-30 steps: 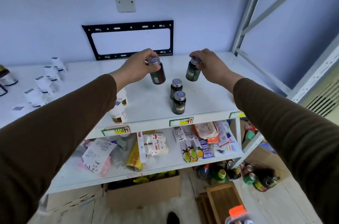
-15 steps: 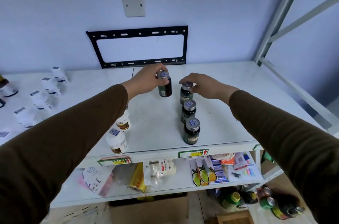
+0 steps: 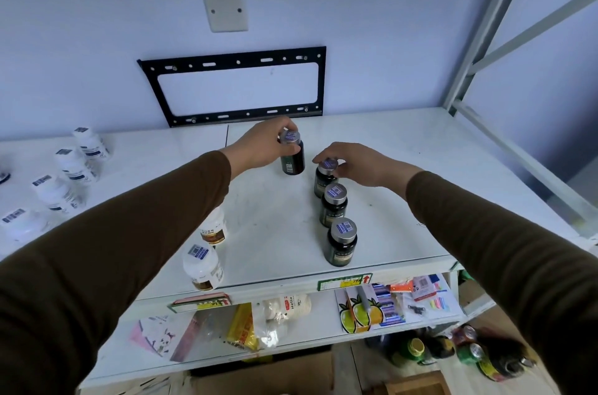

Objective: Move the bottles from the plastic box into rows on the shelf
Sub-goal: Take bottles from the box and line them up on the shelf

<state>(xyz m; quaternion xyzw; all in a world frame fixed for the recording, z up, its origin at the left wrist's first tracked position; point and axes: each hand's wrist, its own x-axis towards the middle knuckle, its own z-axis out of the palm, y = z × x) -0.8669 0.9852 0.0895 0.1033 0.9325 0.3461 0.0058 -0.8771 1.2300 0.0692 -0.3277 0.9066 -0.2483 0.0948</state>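
On the white top shelf [image 3: 404, 200] three dark green bottles with silver caps stand in a row running front to back: front bottle [image 3: 342, 242], middle bottle [image 3: 334, 205], back bottle [image 3: 324, 178]. My right hand [image 3: 356, 163] rests its fingers around the back bottle's cap. My left hand [image 3: 263, 147] grips a dark brown bottle [image 3: 293, 157] by its cap, upright, at or just above the shelf, to the left of the row. The plastic box is out of view.
Two white bottles [image 3: 202, 265] stand near the shelf's front left, partly behind my left sleeve. Several white bottles [image 3: 74, 165] line the far left. A black wall bracket [image 3: 236, 85] hangs behind. A metal frame [image 3: 485, 123] borders the right. Packets fill the lower shelf [image 3: 307, 339].
My right hand has set its green bottle down at the back of the row. My left hand has lowered the brown bottle toward the shelf. The camera has tilted so the shelf sits lower in view.
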